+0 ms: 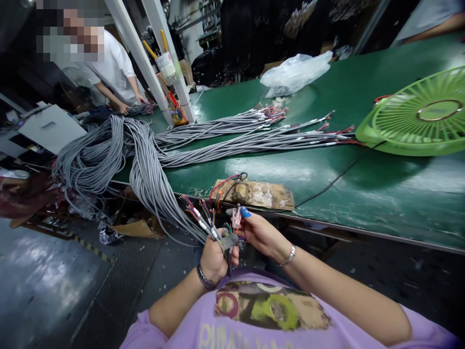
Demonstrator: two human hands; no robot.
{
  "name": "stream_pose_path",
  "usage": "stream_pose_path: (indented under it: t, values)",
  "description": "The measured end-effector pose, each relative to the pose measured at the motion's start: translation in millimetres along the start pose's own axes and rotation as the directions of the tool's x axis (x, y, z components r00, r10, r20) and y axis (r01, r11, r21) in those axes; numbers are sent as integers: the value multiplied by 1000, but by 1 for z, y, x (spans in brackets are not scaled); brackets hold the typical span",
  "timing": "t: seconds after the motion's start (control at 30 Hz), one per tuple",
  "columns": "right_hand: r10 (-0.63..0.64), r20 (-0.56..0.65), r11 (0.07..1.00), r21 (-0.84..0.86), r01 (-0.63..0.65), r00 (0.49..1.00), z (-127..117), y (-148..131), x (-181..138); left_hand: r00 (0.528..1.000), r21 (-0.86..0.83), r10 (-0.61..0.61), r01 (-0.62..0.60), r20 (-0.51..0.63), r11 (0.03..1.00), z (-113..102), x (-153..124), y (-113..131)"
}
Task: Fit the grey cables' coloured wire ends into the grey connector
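My left hand (214,259) is closed around several grey cables (229,241), close to their stripped ends. Thin coloured wires (207,213) with white sleeves fan out above its fingers. My right hand (263,235) is beside it, fingers pinched on a small pale pink connector (236,218) with thin wires running down from it. Something blue covers the tip of its thumb. A large bundle of grey cables (148,179) hangs over the table edge to the left of my hands.
A green table (363,194) spans the view, bearing more grey cables (232,148). At its front edge lies a wooden board (269,195) with red and black wires. A green fan (428,111) stands right, a plastic bag (296,72) behind. A co-worker (112,68) handles cables at back left.
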State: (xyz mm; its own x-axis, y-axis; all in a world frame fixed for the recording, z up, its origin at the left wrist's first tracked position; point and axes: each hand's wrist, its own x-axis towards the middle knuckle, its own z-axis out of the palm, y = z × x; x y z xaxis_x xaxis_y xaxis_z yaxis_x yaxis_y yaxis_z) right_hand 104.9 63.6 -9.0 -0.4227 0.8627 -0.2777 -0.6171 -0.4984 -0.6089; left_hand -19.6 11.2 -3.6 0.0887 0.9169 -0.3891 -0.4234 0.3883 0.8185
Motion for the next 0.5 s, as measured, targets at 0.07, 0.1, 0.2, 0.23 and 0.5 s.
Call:
stream_pose_path:
  t: [0.07,0.1,0.2,0.23,0.5]
  values:
    - [-11,-15,1000,3,11,1000,1,0,1,1000,6,-9,9,-1,1000,0,3,-1]
    - [-17,-22,1000,4,17,1000,2,0,1,1000,10,-15,15,-2,1000,0,4,-2]
    - [-24,-36,1000,10,25,999,2,2,1,999,22,-37,37,-13,999,2,7,-3]
    - [-23,-36,1000,12,23,999,2,2,1,999,27,-41,42,-18,999,2,7,-2]
    - [61,-13,998,35,-61,998,-4,4,0,999,21,-20,21,-47,1000,-2,-8,-3]
